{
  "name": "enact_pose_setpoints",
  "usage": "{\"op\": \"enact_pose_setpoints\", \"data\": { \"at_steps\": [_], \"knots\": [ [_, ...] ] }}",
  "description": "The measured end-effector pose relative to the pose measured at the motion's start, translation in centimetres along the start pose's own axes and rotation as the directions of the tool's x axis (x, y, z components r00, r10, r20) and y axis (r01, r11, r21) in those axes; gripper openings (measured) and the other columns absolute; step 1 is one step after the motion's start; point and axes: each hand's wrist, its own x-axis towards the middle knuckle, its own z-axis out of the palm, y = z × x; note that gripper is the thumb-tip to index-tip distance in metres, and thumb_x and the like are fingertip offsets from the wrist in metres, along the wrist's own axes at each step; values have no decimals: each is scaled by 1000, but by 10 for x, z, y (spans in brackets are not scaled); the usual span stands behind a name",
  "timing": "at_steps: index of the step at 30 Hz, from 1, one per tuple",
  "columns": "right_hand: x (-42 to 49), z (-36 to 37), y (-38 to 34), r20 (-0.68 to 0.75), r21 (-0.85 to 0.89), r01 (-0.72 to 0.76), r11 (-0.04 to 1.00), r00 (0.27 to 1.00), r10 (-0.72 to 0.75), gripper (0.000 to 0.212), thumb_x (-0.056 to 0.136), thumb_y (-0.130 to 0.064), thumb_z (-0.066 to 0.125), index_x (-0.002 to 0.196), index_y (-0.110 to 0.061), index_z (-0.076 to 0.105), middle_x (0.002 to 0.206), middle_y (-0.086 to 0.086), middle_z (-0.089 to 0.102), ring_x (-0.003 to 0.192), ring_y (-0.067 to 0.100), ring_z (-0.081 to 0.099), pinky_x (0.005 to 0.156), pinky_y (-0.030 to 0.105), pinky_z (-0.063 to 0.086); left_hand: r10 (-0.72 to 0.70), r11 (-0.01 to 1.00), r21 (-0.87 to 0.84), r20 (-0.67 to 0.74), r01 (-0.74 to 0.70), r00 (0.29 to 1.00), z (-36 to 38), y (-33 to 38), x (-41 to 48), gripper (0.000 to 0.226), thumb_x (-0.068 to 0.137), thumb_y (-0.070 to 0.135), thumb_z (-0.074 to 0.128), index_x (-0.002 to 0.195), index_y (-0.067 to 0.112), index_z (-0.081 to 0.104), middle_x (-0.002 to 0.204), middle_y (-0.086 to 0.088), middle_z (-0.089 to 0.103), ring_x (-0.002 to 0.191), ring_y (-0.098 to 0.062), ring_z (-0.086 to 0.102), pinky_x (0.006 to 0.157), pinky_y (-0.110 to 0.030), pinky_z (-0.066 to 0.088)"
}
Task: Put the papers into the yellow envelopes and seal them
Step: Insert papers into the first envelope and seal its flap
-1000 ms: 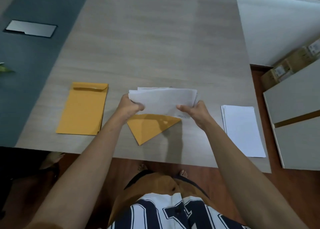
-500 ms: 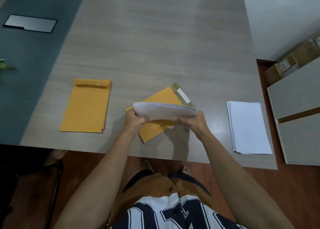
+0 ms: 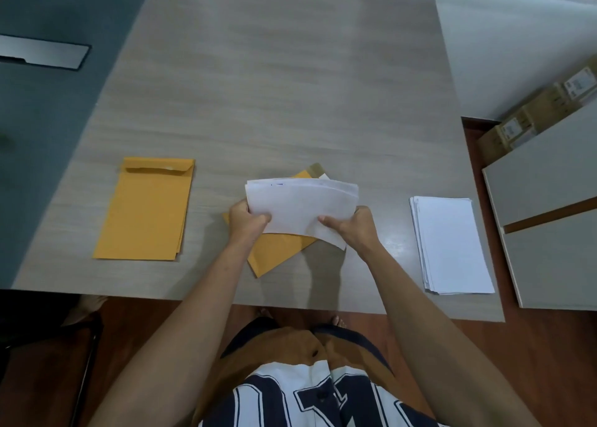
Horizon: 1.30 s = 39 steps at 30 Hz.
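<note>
Papers [image 3: 300, 207] are a sheaf of white sheets, held in both my hands just above the angled yellow envelope [image 3: 277, 252] and hiding its middle. The sheaf is bowed, with its long edge running across me and faint blue print near its far-left corner.

Left hand [image 3: 247, 221] is curled round the sheaf's left end. Right hand [image 3: 353, 229] pinches the right end, thumb on the near face, fingers hidden behind.

Angled envelope lies flat on the wood-grain table [image 3: 274, 87], rotated, with its open flap [image 3: 316, 170] pointing away and to the right. A white strip just shows past the sheaf's far edge, and the near corner pokes out below my hands.

Relative to that envelope:
- left, well apart — stack of yellow envelopes [image 3: 147, 213], flaps folded down at the far end
- right, well apart — stack of white paper [image 3: 452, 245], slightly fanned
- farther right, off the table — pale cabinet [image 3: 549, 184], then labelled cardboard boxes [image 3: 533, 110]
- far left and away — metal plate [image 3: 42, 52] on a grey surface
</note>
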Motion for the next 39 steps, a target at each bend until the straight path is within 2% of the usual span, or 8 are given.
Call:
{"op": "enact_pose_setpoints", "data": {
  "at_steps": [5, 8, 12, 16, 19, 22, 29, 39],
  "knots": [
    [18, -47, -17, -48, -63, 80, 995, 995, -83, 26, 65, -21, 91, 81, -16, 71, 91, 4, 75, 79, 14, 73, 69, 30, 61, 95, 995, -13, 61, -95, 994, 26, 26, 13, 21, 80, 4, 59, 96, 15, 66, 93, 2, 69, 87, -16, 65, 71, -26, 51],
    [30, -90, -26, -108, -32, 70, 997, 991, -74, 40, 65, -20, 91, 98, -7, 74, 96, 6, 76, 83, 17, 74, 73, 32, 60, 153, 970, 191, -15, -147, 988, 46, 29, 16, 33, 85, 18, 59, 117, 15, 65, 112, -2, 61, 100, -18, 61, 85, -31, 51],
    [44, -134, -44, -124, -92, 105, 990, 986, -116, 27, 67, -17, 89, 89, -15, 72, 90, -3, 74, 76, 8, 73, 69, 27, 61, 182, 796, 574, 75, -192, 980, 78, 22, 6, 45, 85, 28, 67, 127, 17, 58, 130, -3, 46, 124, -22, 44, 94, -30, 43],
    [55, -149, -58, -85, -219, 147, 965, 982, -169, 26, 70, -17, 88, 72, -25, 63, 77, -14, 66, 58, -7, 65, 52, 14, 54, 198, 557, 786, 186, -267, 962, 102, 26, -4, 94, 64, 59, 78, 144, 29, 38, 154, -7, 23, 145, -26, 18, 117, -38, 23],
    [64, -151, -62, -37, -298, 187, 936, 978, -207, 22, 71, -16, 87, 81, -20, 68, 81, -7, 68, 66, 2, 65, 65, 26, 55, 172, 439, 853, 229, -282, 958, 109, 29, 1, 130, 48, 69, 81, 152, 30, 14, 162, -14, 0, 151, -33, -6, 122, -47, 3],
    [69, -150, -65, 16, -351, 211, 912, 976, -219, 27, 72, -16, 85, 94, -7, 73, 88, 4, 70, 77, 19, 68, 72, 32, 56, 140, 355, 884, 272, -305, 952, 108, 28, 10, 141, 42, 69, 84, 153, 36, 3, 162, -17, -12, 148, -39, -15, 120, -55, 0],
    [81, -145, -65, 80, -454, 240, 858, 970, -229, 24, 72, -21, 85, 87, -8, 73, 80, 0, 67, 68, 13, 63, 48, 10, 41, 108, 214, 920, 312, -329, 944, 103, 25, 22, 130, 37, 73, 83, 145, 46, 15, 160, -14, -3, 147, -40, 2, 112, -55, 25],
    [91, -138, -69, 142, -505, 257, 824, 966, -215, 19, 72, -21, 84, 72, -19, 65, 67, -8, 62, 63, 12, 62, 46, 12, 38, 184, 34, 928, 359, -371, 915, 99, 38, 27, 130, 26, 91, 67, 138, 39, 24, 144, -12, 24, 131, -32, 31, 103, -47, 40]
  ]
}}
